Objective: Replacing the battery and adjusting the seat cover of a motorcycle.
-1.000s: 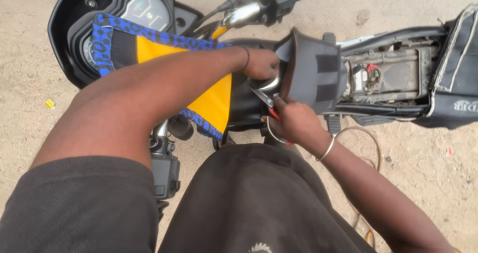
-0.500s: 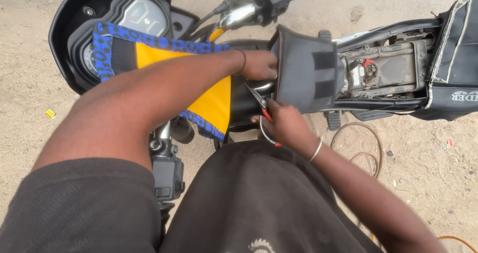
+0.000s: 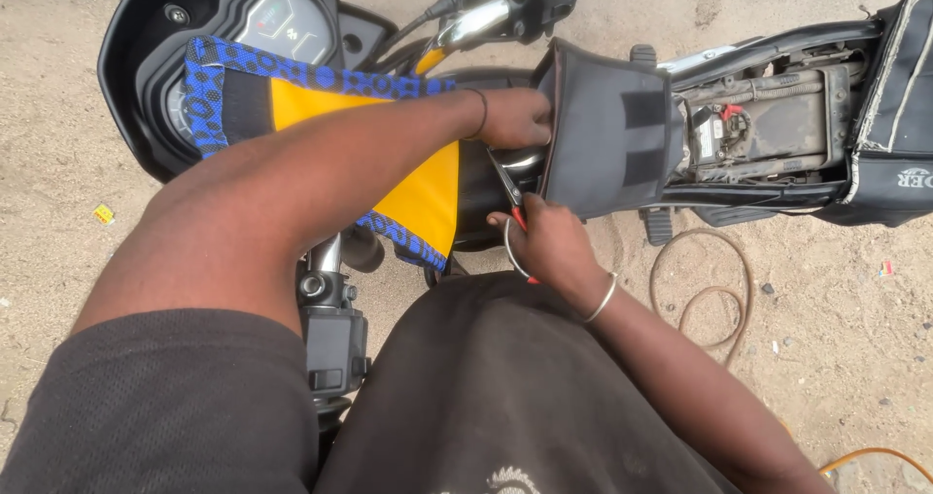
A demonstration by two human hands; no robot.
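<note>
R hand (image 3: 549, 241) clenched on scissors (image 3: 507, 188), blades pointing up-left to the black cover (image 3: 607, 130) edge on the tank. L hand (image 3: 515, 115) pinches that edge just above; R nearer the cut.

Left hand (image 3: 515, 117): gripping the edge of a black fabric tank cover (image 3: 607, 130) on a black motorcycle (image 3: 777, 115).
Right hand (image 3: 552, 243): closed on red-handled metal scissors (image 3: 512, 207), blades aimed at the cover's lower edge.
Forward of the tank: yellow cloth with blue patterned border (image 3: 408, 198).
Ground: coiled brown wire (image 3: 702, 285) on sand.
</note>
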